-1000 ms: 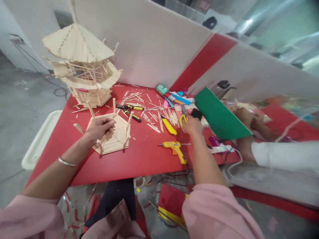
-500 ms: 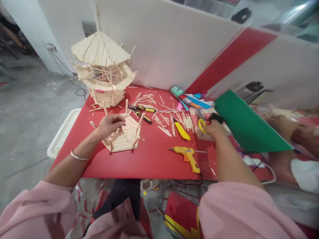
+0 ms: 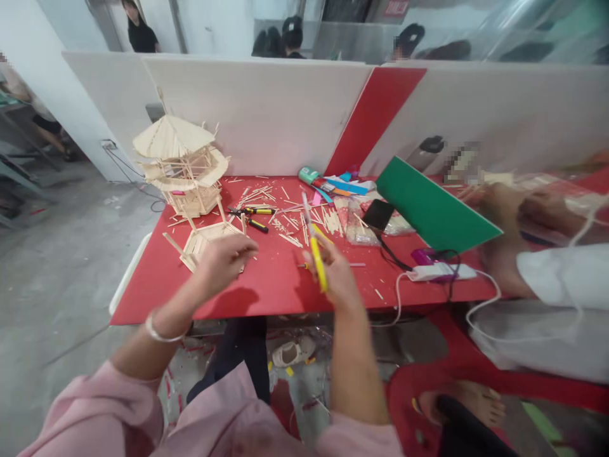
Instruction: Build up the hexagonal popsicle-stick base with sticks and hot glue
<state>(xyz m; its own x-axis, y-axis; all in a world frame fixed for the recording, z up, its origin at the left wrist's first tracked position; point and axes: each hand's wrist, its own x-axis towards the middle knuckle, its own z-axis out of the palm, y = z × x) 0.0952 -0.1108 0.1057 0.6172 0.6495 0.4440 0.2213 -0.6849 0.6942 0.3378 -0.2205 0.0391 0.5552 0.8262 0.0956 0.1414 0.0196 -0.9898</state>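
My right hand (image 3: 340, 273) grips a pair of yellow-handled scissors (image 3: 318, 263), blades pointing up and away, above the red table (image 3: 280, 285). My left hand (image 3: 223, 263) is closed with fingertips pinched together; whatever they hold, if anything, cannot be made out. Behind it, partly covered, lies a hexagonal base of wooden sticks (image 3: 202, 236) with short upright posts. A yellow glue gun is mostly hidden behind my right hand; its glue stick (image 3: 356, 264) pokes out to the right. Beyond the base stands a pagoda model (image 3: 178, 168) built of sticks.
Black-and-yellow pliers (image 3: 254, 219) lie among loose sticks (image 3: 290, 240). Farther right are packets of sticks (image 3: 356, 222), a black phone-like object (image 3: 379, 214), a tilted green board (image 3: 432, 206) and a white power strip (image 3: 440, 273). Another person's arm (image 3: 499, 222) works at the right.
My right hand has lifted the scissors from the packets and brought them left, over the glue gun. My left hand has moved off the base toward me. The view has turned right and upward.
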